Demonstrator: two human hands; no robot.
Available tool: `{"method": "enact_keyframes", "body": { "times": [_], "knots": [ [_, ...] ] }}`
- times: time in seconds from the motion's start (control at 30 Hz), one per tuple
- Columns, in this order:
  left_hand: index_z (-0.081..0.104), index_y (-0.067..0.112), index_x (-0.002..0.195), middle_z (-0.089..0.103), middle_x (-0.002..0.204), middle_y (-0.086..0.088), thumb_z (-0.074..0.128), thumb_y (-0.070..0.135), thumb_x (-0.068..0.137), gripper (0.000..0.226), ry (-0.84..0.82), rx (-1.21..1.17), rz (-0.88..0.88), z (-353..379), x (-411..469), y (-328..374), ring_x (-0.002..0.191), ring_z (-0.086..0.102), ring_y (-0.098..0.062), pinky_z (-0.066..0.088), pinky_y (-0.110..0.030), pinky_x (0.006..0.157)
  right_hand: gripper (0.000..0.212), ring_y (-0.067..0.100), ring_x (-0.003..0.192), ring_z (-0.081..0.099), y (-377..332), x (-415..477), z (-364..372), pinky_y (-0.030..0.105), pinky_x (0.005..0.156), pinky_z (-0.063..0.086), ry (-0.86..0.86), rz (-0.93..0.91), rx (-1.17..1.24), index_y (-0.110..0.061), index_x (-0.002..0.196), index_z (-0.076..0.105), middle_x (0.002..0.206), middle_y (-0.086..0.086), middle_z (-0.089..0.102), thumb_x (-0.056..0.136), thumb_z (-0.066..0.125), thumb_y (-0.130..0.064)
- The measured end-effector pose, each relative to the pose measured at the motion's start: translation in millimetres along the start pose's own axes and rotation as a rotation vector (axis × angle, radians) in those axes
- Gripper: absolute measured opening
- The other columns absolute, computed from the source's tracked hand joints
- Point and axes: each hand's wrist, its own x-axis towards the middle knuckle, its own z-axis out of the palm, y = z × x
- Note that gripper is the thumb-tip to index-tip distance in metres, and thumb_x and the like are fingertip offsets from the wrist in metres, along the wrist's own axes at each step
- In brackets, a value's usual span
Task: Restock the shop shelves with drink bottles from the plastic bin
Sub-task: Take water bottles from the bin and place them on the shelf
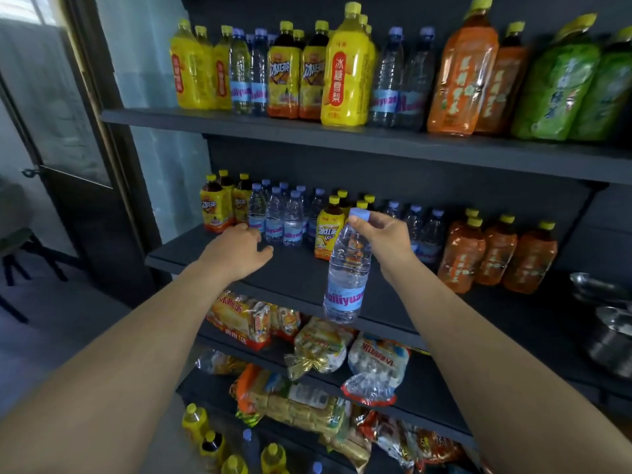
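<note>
1. Dark shop shelf [297,268]: bottle rows at the back, bare strip under your hands.
2. Your R hand [383,234] pinches the water bottle [347,271] at its cap [359,213]; it hangs tilted below that hand, over the shelf's front edge.
3. Your L hand [239,248]: fingers slack, holding nothing, just beside the water row [284,217].
4. Looks full, so prob. weighty w/ thin, dentable walls. Grip the ribbed body, not the cap.

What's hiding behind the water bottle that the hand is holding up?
The water bottle in the right hand partly covers a yellow-capped tea bottle standing on the dark shelf. Its lower end hides a bit of the shelf's front edge.
</note>
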Motion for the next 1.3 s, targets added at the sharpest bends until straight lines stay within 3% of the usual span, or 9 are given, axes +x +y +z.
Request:
{"method": "enact_keyframes", "body": {
  "times": [0.2,0.33,0.47,0.6,0.73,0.87,1.1,1.23,1.3],
  "knots": [
    [0.051,0.006,0.125,0.049,0.129,-0.012,0.043,0.043,0.093,0.048,-0.061,0.013,0.109,30,93,-62,0.117,0.047,-0.027,0.044,-0.037,0.093,0.032,0.004,0.079,0.060,28,69,67,0.004,0.057,0.046,0.117,0.040,-0.051,-0.001,0.117,0.063,0.101,0.003,0.066,0.088,0.065,-0.013],
    [0.054,0.006,0.116,0.052,0.119,-0.013,0.044,0.042,0.093,0.045,-0.106,0.030,0.168,51,147,-95,0.109,0.050,-0.028,0.041,-0.033,0.079,0.039,0.009,0.093,0.054,46,108,101,0.020,0.081,0.047,0.204,0.065,-0.053,0.000,0.125,0.057,0.102,-0.003,0.059,0.089,0.064,-0.015],
    [0.054,0.005,0.115,0.053,0.116,-0.012,0.044,0.042,0.093,0.044,-0.114,0.049,0.193,72,185,-114,0.105,0.051,-0.027,0.037,-0.030,0.073,0.036,0.007,0.095,0.053,70,148,129,0.021,0.093,0.045,0.230,0.066,-0.035,-0.001,0.124,0.058,0.100,-0.005,0.057,0.090,0.062,-0.013],
    [0.052,0.006,0.122,0.051,0.123,-0.012,0.044,0.042,0.093,0.047,-0.114,0.050,0.223,101,221,-122,0.112,0.050,-0.027,0.042,-0.034,0.084,0.032,0.009,0.090,0.058,104,187,146,0.006,0.067,0.047,0.247,0.037,-0.049,-0.001,0.118,0.061,0.101,-0.001,0.062,0.088,0.064,-0.010],
    [0.049,0.006,0.127,0.050,0.127,-0.012,0.043,0.042,0.093,0.049,-0.126,0.041,0.244,134,250,-124,0.116,0.048,-0.027,0.046,-0.038,0.090,0.032,0.012,0.095,0.060,136,224,155,0.022,0.085,0.048,0.259,0.014,-0.063,-0.002,0.117,0.063,0.107,0.005,0.067,0.087,0.066,-0.011],
    [0.045,0.007,0.131,0.048,0.133,-0.011,0.042,0.042,0.094,0.052,-0.103,0.029,0.274,156,271,-123,0.121,0.045,-0.026,0.044,-0.038,0.094,0.031,0.014,0.095,0.062,157,252,160,0.027,0.088,0.049,0.255,-0.035,-0.103,-0.004,0.115,0.065,0.105,0.003,0.068,0.086,0.067,-0.013],
    [0.047,0.007,0.129,0.047,0.130,-0.011,0.042,0.044,0.093,0.052,-0.079,0.035,0.325,199,300,-125,0.120,0.044,-0.025,0.043,-0.036,0.091,0.027,0.010,0.090,0.061,191,294,166,0.019,0.079,0.049,0.278,-0.106,-0.127,-0.009,0.114,0.065,0.094,-0.004,0.066,0.088,0.065,-0.016],
    [0.047,0.008,0.129,0.047,0.128,-0.010,0.044,0.044,0.092,0.051,-0.103,-0.009,0.307,217,307,-125,0.119,0.044,-0.025,0.042,-0.036,0.091,0.032,0.003,0.072,0.051,200,307,167,0.014,0.062,0.039,0.280,-0.175,-0.340,-0.009,0.114,0.063,0.075,-0.015,0.055,0.089,0.064,-0.029],
    [0.048,0.008,0.128,0.047,0.128,-0.010,0.045,0.043,0.092,0.050,-0.102,-0.034,0.300,221,307,-124,0.118,0.046,-0.026,0.042,-0.037,0.091,0.033,0.006,0.080,0.053,205,309,165,0.015,0.064,0.039,0.258,-0.190,-0.394,-0.011,0.115,0.062,0.084,-0.011,0.058,0.088,0.064,-0.031]
  ]
}}
